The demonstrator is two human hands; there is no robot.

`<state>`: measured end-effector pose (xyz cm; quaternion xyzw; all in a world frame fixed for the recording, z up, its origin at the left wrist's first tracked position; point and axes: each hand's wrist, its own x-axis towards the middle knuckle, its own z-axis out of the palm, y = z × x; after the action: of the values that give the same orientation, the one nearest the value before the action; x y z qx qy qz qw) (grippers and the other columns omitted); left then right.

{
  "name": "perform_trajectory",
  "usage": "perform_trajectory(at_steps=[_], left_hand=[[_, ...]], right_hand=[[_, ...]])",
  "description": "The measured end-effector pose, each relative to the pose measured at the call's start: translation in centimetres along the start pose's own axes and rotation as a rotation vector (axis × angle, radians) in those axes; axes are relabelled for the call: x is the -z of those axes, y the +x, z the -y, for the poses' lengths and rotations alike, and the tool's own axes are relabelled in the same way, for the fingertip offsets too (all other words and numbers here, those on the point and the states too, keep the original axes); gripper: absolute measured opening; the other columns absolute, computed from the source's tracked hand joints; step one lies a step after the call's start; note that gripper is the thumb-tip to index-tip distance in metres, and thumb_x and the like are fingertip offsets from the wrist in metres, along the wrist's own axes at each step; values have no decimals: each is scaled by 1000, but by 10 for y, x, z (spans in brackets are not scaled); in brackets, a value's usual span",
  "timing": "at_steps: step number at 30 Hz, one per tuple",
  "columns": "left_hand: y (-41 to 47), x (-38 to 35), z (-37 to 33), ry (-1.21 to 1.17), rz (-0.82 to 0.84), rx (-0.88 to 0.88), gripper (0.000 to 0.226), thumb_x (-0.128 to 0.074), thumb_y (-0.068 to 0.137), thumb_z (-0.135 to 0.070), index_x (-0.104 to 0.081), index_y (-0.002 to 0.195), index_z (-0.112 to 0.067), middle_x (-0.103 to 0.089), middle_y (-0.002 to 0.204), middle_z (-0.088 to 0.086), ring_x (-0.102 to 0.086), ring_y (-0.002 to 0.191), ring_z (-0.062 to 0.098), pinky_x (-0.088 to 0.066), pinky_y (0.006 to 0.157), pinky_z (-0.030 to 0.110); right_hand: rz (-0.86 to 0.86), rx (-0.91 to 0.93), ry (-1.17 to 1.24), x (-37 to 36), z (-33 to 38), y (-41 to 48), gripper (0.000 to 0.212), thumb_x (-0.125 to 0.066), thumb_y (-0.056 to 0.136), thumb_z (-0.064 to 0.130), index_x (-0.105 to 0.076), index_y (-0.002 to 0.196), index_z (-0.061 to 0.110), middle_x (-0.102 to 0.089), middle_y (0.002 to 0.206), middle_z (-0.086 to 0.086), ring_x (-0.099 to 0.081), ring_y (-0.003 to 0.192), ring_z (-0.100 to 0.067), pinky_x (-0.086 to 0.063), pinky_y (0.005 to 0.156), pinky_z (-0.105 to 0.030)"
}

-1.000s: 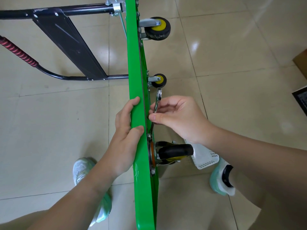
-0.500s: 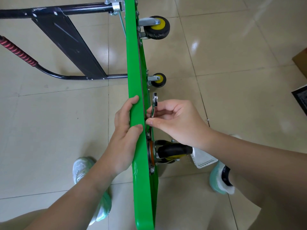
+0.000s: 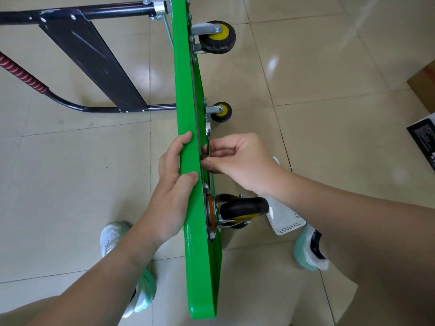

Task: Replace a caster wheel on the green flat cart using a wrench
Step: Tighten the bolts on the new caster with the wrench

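Observation:
The green flat cart [image 3: 199, 255] stands on its side edge, its underside facing right. My left hand [image 3: 174, 182] grips the cart's upper edge, fingers curled over it. My right hand [image 3: 237, 161] pinches a silver wrench [image 3: 208, 132] that lies flat against the underside, its ring end sticking out above my fingers. Just below my hands sits the near caster wheel [image 3: 243, 208], black with a yellow hub, on its bolted plate. Two more casters show farther along, a middle caster [image 3: 221, 111] and a far caster [image 3: 217, 36]. The wrench's lower end is hidden by my fingers.
The cart's black folding handle [image 3: 89, 55] with a red grip [image 3: 21, 74] lies on the tiled floor to the left. A white perforated basket [image 3: 284, 220] sits behind the near caster. My two shoes flank the cart. A cardboard box [image 3: 423, 88] and a dark item [image 3: 423, 140] lie at right.
My right hand has swung the wrench in toward the cart until it lies against the underside. My left hand keeps its grip on the edge.

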<state>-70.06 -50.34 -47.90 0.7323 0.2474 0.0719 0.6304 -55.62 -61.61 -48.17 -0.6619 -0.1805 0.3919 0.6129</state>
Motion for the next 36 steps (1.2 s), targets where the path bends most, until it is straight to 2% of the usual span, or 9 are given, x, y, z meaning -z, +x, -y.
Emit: perform_trajectory(at_steps=[5, 10, 16, 19, 22, 27, 31, 34, 36], left_hand=[[-2, -1, -1, 4, 4, 5, 70, -45, 76, -45, -34, 141, -68, -34, 152, -14, -41, 143, 12, -35, 121, 53], [-1, 0, -2, -5, 6, 9, 70, -45, 77, -46, -33, 142, -69, -34, 154, -11, -43, 143, 16, -36, 119, 56], [-1, 0, -2, 11, 14, 2, 70, -44, 78, -46, -32, 143, -68, -32, 153, -18, -40, 144, 13, -35, 120, 54], [-1, -1, -3, 37, 23, 5, 70, -43, 78, -47, -29, 143, -66, -30, 149, -28, -37, 144, 5, -34, 122, 49], [-1, 0, -4, 35, 36, 10, 70, -43, 78, -48, -29, 143, -66, -31, 148, -27, -38, 143, 5, -35, 121, 49], [-1, 2, -6, 53, 44, -4, 67, -42, 76, -48, -28, 138, -71, -28, 147, -30, -33, 143, -4, -32, 123, 39], [1, 2, -7, 62, 52, -8, 65, -41, 75, -49, -28, 133, -76, -27, 146, -33, -31, 142, -9, -32, 117, 23], [2, 2, -8, 70, 51, -10, 66, -42, 74, -48, -28, 131, -77, -28, 145, -34, -30, 141, -10, -30, 113, 14], [2, 2, -8, 65, 43, -15, 66, -42, 74, -48, -29, 132, -77, -28, 145, -33, -31, 142, -9, -30, 115, 18]], right_hand=[[-7, 114, 36, -7, -5, -19, 32, -77, 76, -12, -73, 97, 12, -77, 87, -2, -75, 83, -13, -58, 81, -24], [-29, 144, 68, -4, -3, -18, 34, -77, 76, -14, -73, 92, 16, -77, 82, 3, -74, 81, -11, -59, 79, -22], [-51, 88, 33, -2, -11, -5, 31, -78, 79, -7, -74, 102, 12, -78, 88, -5, -76, 82, -16, -60, 80, -29], [-57, 41, 23, 2, -14, 8, 29, -79, 80, 0, -75, 102, 19, -79, 93, -7, -76, 87, -19, -60, 86, -38], [-35, -35, 35, 6, -19, 21, 24, -78, 83, 4, -75, 100, 21, -79, 94, -5, -76, 88, -18, -59, 82, -34], [-7, -239, 42, 11, -36, 41, 21, -75, 88, 9, -72, 107, 4, -78, 96, -11, -75, 88, -25, -61, 83, -38], [-1, -413, 148, 12, -46, 45, 26, -73, 90, 9, -66, 110, -6, -75, 92, -16, -75, 77, -24, -61, 71, -29], [-69, -424, 267, 16, -45, 52, 20, -70, 90, 3, -66, 108, -6, -74, 92, -18, -75, 81, -26, -61, 78, -36], [-141, -372, 283, 24, -34, 58, 12, -70, 89, 1, -68, 100, -1, -74, 90, -15, -75, 81, -28, -60, 82, -40]])
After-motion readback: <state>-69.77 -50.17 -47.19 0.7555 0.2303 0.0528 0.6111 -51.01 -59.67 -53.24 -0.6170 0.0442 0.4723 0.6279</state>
